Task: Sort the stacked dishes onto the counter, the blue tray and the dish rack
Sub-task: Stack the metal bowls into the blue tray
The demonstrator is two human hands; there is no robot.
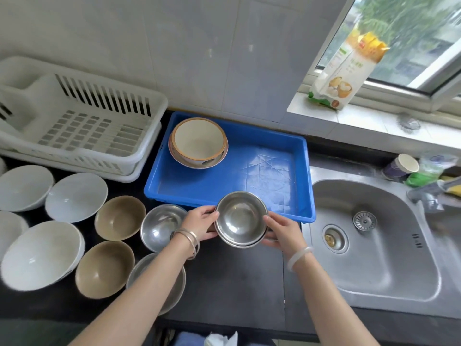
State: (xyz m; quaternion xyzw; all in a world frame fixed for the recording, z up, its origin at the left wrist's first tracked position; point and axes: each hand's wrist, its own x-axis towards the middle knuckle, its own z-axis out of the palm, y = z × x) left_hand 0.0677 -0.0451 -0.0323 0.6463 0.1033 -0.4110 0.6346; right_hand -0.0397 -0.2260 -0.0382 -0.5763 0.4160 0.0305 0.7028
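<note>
Fingers of left hand and right hand curled on opposite rims of nested steel bowls, held above black counter at near edge of blue tray. Smooth metal, rim-only grip: likely slip of lower bowl from nest, then a drop onto counter. Steel bowl just beside left wrist, open to a knock; dish rack well apart, far left.

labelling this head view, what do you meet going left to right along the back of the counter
white dish rack → blue tray holding a patterned bowl at its left end → paper cup → sponges at the sink's far right corner
</note>
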